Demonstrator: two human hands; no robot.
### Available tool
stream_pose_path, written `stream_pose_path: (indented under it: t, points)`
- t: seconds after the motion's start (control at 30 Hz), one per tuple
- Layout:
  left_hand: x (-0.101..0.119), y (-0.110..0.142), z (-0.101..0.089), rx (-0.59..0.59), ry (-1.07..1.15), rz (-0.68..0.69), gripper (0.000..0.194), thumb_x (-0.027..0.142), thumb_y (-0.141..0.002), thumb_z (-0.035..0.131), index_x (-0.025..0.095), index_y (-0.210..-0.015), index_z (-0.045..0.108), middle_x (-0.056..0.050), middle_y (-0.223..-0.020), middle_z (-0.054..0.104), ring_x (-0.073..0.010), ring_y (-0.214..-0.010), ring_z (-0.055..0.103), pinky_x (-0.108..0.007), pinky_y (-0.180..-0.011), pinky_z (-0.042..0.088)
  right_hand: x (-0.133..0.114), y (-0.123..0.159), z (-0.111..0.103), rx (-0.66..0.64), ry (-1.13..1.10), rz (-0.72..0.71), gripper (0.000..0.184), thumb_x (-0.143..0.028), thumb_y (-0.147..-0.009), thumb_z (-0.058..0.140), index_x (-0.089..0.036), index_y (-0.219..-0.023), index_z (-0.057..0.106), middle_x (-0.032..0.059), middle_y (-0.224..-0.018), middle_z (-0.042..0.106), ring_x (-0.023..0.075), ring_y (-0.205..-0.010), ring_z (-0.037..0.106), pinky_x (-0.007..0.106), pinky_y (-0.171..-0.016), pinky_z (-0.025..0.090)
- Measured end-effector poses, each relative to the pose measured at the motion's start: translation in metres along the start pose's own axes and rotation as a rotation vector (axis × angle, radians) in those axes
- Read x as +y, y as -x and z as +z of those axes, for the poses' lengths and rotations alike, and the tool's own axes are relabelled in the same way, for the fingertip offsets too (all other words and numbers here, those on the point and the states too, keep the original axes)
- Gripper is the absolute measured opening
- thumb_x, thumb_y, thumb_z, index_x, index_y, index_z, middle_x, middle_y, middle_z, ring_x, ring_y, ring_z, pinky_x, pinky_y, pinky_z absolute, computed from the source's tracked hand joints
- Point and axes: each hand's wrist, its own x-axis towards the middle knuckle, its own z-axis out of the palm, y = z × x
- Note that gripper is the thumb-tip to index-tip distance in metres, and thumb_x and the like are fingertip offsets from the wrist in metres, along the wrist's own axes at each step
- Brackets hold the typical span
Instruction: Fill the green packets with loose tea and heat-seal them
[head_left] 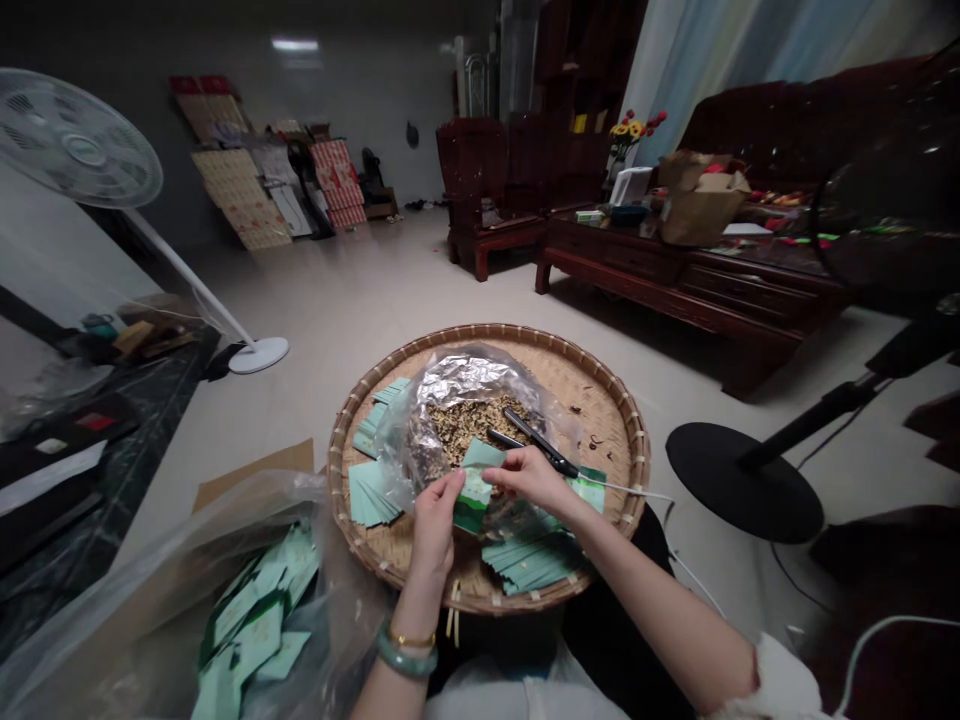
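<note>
Both hands pinch a small green packet (474, 490) over the near half of a round woven bamboo tray (604, 385). My left hand (436, 515) grips its left edge, and my right hand (534, 478) holds its upper right side. Just beyond my fingers, an open clear plastic bag (472, 370) holds a heap of tan and dark dried bits (465, 425). A black two-armed tool like a hair straightener (536, 440), with a white cord, lies across the bag's right side. Fanned packets (371, 493) rest at the tray's left, and more packets (536, 555) lie at its near edge.
At lower left, a large clear bag (150, 560) contains many green packets (259, 630). A white standing fan (259, 355) is at left and a black fan base (742, 480) at right. Behind stands a dark wooden table (637, 265) bearing a paper bag (701, 205).
</note>
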Motion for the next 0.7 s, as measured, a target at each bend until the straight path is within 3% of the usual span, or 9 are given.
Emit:
stream_pose_path:
  t: [0.1,0.27,0.4,0.47,0.6,0.7]
  points:
    - [0.0,-0.001,0.0,0.022,-0.005,0.024,0.038,0.036,-0.051,0.081,0.012,-0.078,0.071,-0.003,-0.07,0.071,-0.0129,-0.064,0.061,-0.023,-0.063,0.048,-0.003,0.001,0.0,0.005,-0.046,0.016,0.049,-0.06,-0.063,0.065,-0.014,-0.051,0.054,-0.0025,-0.044,0.05,0.0073,-0.039,0.041,0.02,-0.041,0.031]
    - [0.0,-0.001,0.0,-0.105,-0.076,-0.014,0.035,0.037,-0.054,0.08,0.011,-0.075,0.071,-0.003,-0.065,0.07,-0.0132,-0.057,0.06,-0.024,-0.058,0.047,-0.011,0.005,0.003,-0.052,-0.058,-0.038,0.047,-0.058,-0.062,0.066,-0.015,-0.052,0.052,-0.005,-0.044,0.044,0.006,-0.041,0.037,0.02,-0.041,0.028]
    - [-0.002,0.0,0.002,-0.046,-0.024,0.0,0.032,0.036,-0.049,0.083,0.012,-0.065,0.068,0.0,-0.058,0.067,-0.0102,-0.052,0.057,-0.021,-0.054,0.044,-0.007,0.004,0.009,0.044,-0.046,-0.086,0.044,-0.054,-0.064,0.067,-0.015,-0.05,0.052,-0.0052,-0.045,0.042,0.0058,-0.043,0.033,0.02,-0.041,0.025]
    - [-0.001,0.001,0.003,-0.077,0.012,-0.014,0.033,0.035,-0.05,0.083,0.012,-0.069,0.069,0.0,-0.061,0.068,-0.0107,-0.054,0.059,-0.021,-0.057,0.045,-0.002,0.002,0.012,0.093,-0.038,-0.113,0.043,-0.052,-0.066,0.065,-0.015,-0.049,0.052,-0.005,-0.044,0.041,0.0063,-0.044,0.034,0.02,-0.042,0.026]
    - [-0.002,0.004,0.003,-0.232,0.009,-0.152,0.042,0.036,-0.051,0.083,0.011,-0.081,0.069,-0.005,-0.068,0.071,-0.0163,-0.063,0.065,-0.026,-0.063,0.049,0.007,-0.001,0.014,0.15,0.068,-0.134,0.041,-0.051,-0.072,0.061,-0.015,-0.054,0.058,-0.0015,-0.048,0.05,0.0106,-0.047,0.044,0.022,-0.045,0.035]
    - [-0.005,0.003,0.001,-0.225,0.004,-0.197,0.042,0.038,-0.046,0.085,0.01,-0.073,0.068,-0.006,-0.064,0.07,-0.0191,-0.064,0.066,-0.028,-0.063,0.051,0.008,0.0,0.003,0.259,0.314,-0.236,0.037,-0.044,-0.085,0.048,-0.015,-0.073,0.067,0.0045,-0.067,0.063,0.0166,-0.064,0.055,0.028,-0.061,0.044]
